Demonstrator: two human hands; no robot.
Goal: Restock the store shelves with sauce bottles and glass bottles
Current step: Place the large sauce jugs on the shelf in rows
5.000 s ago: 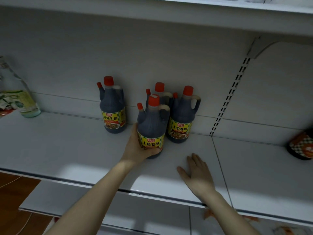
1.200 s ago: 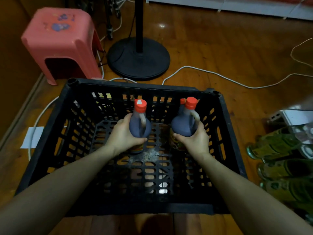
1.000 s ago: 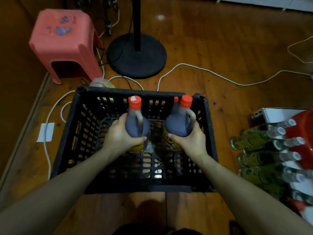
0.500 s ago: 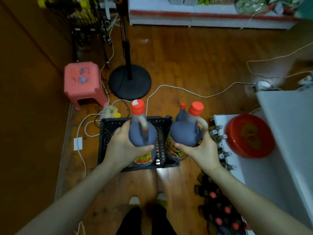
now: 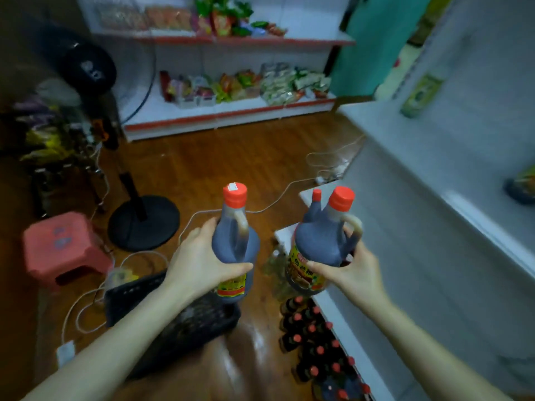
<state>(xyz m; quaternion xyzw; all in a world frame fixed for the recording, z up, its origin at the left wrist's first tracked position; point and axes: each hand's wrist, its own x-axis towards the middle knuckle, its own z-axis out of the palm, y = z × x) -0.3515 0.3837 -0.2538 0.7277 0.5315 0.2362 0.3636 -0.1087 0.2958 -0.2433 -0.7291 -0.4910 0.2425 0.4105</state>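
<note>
Sauce bottle on the left (image 5: pixel 234 244) is up in the air over the floor (image 5: pixel 231 157), w/ left hand (image 5: pixel 199 264) curled round its fat belly. Sauce bottle on the right (image 5: pixel 321 241) is up too, right hand (image 5: pixel 353 270) curled round it from below, near the white shelf (image 5: pixel 434 180). Both upright, red caps on. What could go wrong: they look heavy & the hands hold bellies, not handles, so 1 could slip & drop. Small bottles (image 5: pixel 312 337) stand on the floor by the shelf foot, below the right one; a bump could knock them. Black crate (image 5: pixel 179 314) sits under the left arm & white cords (image 5: pixel 202 215) snake over the floor, so feet could trip. Fan stand (image 5: pixel 144 221) & pink stool (image 5: pixel 60 250) are further left.
</note>
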